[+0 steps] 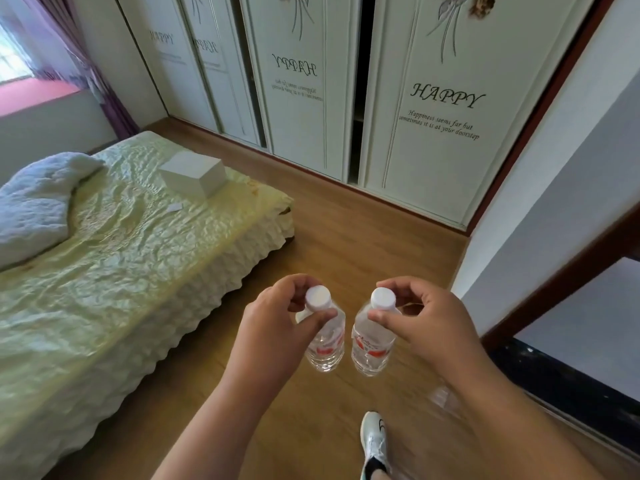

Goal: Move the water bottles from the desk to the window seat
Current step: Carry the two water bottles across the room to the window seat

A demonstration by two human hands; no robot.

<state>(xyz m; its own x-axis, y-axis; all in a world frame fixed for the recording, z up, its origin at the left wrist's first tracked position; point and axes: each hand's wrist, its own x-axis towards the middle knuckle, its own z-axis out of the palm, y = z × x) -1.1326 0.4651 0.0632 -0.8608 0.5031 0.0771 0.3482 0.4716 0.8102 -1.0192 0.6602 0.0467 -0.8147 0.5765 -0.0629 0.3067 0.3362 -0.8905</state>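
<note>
The left hand (273, 320) pinches one water bottle (325, 337) by the neck, just under its white cap (318, 297), thumb on the near side and fingers curled round the far side. The right hand (426, 320) pinches a second water bottle (372, 344) the same way, below its own white cap (383, 298). Both bottles hang upright in the air above the wooden floor (346, 230), just beside each other but not touching — clear plastic with red and white labels, and whether they hold water I cannot tell.

From the bottles, a bed (121, 254) with a pale green crinkled cover lies at nine to ten o'clock. On it sits a white box (194, 173) toward eleven o'clock, with a small white slip of paper (174, 207) just beside it and a bunched pale blue blanket (38, 195) farther left. Beyond the bed, at about ten o'clock, is a window (14, 53) with a pink ledge (31, 95) and a purple curtain (104, 84) at its right side.

At twelve o'clock stand white wardrobe doors (443, 109) printed with the word HAPPY; one gap between doors is dark. At three o'clock is a pale wall (554, 161) with dark red-brown trim, and a dark stone sill (568, 386) at four o'clock. At six o'clock, one foot in a white shoe (374, 441) is on the floor.
</note>
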